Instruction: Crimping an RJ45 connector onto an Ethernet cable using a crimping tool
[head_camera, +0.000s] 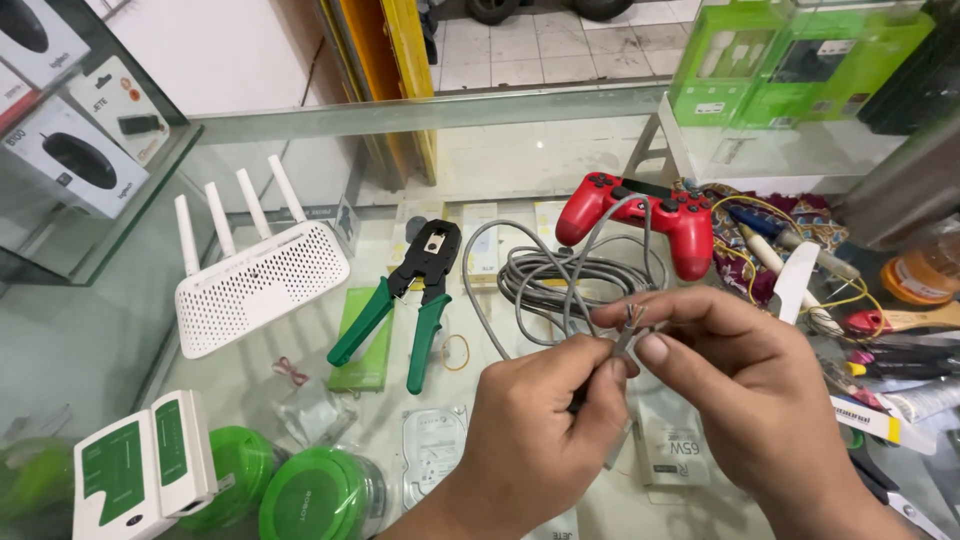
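Observation:
Both my hands work over a glass counter. My left hand (540, 430) grips the end of a grey network cable (560, 275) just below its stripped tip. My right hand (740, 380) pinches the small coloured wires (632, 318) that stick out of that tip between thumb and forefinger. The remainder of the cable lies coiled on the glass behind my hands. A green-handled crimping tool (410, 300) lies to the left of the coil, apart from both hands.
A white router (260, 275) with several antennas sits at the left. A red game controller (640, 215) lies behind the coil. A white and green cable tester (140, 470) is at the lower left, with tools and pens (880, 340) at the right and boxed goods on the shelves.

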